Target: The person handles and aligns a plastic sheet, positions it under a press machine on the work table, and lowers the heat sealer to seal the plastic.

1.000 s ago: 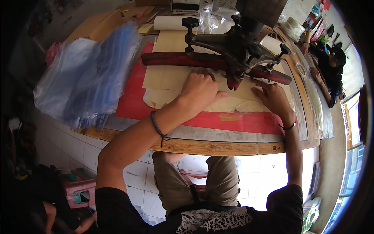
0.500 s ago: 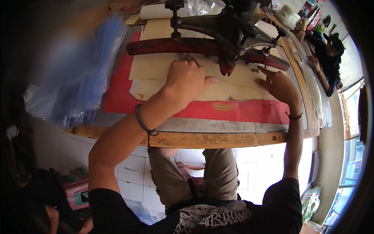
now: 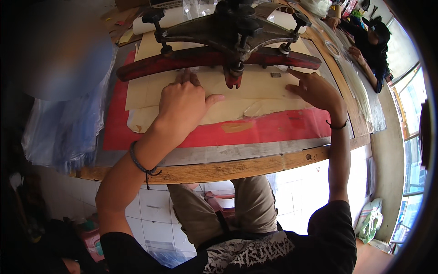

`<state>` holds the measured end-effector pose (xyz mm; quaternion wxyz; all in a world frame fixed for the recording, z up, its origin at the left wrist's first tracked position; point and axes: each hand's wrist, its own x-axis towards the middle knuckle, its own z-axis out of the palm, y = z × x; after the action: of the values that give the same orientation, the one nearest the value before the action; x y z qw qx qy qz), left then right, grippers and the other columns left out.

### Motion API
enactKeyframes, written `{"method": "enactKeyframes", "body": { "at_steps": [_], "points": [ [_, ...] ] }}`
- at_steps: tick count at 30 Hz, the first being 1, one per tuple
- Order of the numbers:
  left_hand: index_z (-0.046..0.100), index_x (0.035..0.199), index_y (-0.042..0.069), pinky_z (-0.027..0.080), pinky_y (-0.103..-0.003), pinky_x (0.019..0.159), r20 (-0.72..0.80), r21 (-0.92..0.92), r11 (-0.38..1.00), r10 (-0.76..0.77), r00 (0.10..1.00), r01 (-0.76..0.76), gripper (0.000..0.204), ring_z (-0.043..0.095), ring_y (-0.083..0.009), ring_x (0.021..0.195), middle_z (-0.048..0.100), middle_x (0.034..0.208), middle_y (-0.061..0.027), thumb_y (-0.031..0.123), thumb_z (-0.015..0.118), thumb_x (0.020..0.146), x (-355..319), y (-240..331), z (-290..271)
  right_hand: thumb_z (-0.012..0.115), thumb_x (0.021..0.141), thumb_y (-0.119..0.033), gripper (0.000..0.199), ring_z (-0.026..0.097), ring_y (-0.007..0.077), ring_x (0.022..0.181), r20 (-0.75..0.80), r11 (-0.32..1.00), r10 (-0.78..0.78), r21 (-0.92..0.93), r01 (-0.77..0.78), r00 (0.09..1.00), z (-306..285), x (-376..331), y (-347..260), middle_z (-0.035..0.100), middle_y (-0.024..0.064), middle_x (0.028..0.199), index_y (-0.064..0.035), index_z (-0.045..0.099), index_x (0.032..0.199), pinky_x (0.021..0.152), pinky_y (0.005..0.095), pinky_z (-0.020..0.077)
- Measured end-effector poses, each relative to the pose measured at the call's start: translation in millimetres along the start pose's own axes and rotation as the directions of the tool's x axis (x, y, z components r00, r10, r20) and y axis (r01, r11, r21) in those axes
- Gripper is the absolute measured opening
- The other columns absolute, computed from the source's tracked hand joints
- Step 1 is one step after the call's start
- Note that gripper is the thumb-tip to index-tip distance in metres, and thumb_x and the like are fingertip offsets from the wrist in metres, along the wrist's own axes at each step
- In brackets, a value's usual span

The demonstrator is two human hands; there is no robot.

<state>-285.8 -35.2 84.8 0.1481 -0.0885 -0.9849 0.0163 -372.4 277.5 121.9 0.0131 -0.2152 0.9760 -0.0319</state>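
Bar first: the red bar [image 3: 173, 60] runs its long axis L to R, crossing over the cream sheets [image 3: 255, 93], just past the fingertips of both hands. L hand [image 3: 181, 101] is palm down over the sheets, fingers pointing fwd at the bar's near edge, thumb out to the side, so that grip looks spread; can't tell what's under the tips tho. R hand [image 3: 315, 89] has index & thumb apart, also spread, nothing btwn them afaict. Small dark block [image 3: 275, 75] lies on the sheets btwn the hands, near side of the bar, long side roughly parallel to it. Def closer to the R hand, just L of its index tip, & well apart from the L one. Sheets lie on a red sheet [image 3: 273, 129], which is on the surface [image 3: 219, 171].
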Motion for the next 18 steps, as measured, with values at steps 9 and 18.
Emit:
{"method": "enactKeyframes", "body": {
  "at_steps": [9,18],
  "points": [
    [0.057,0.121,-0.017,0.057,-0.041,0.087,-0.023,0.023,1.0,0.011,1.0,-0.011,0.083,0.065,-0.0361,0.112,0.056,0.13,-0.0337,0.061,0.053,0.092,-1.4,-4.9,11.0,0.051,0.098,-0.014,0.035,0.066,0.0379,0.075,-0.049,0.998,-0.039,-0.048,0.036,0.998,-0.3,1.2,1.7,0.068,0.0208,0.082,-0.017,0.063,0.131,0.071,0.0469,0.0515],
    [0.056,0.122,-0.017,0.058,-0.042,0.083,0.022,-0.005,1.0,-0.003,1.0,0.003,0.085,0.067,-0.0366,0.106,0.056,0.13,-0.0338,0.062,0.054,0.092,1.1,-7.3,7.2,0.047,0.097,-0.011,0.038,0.065,0.0383,0.072,-0.011,0.998,0.024,-0.05,-0.024,1.0,-0.6,2.2,0.2,0.067,0.0217,0.078,-0.0208,0.066,0.129,0.071,0.0476,0.0515]
  ]
}}
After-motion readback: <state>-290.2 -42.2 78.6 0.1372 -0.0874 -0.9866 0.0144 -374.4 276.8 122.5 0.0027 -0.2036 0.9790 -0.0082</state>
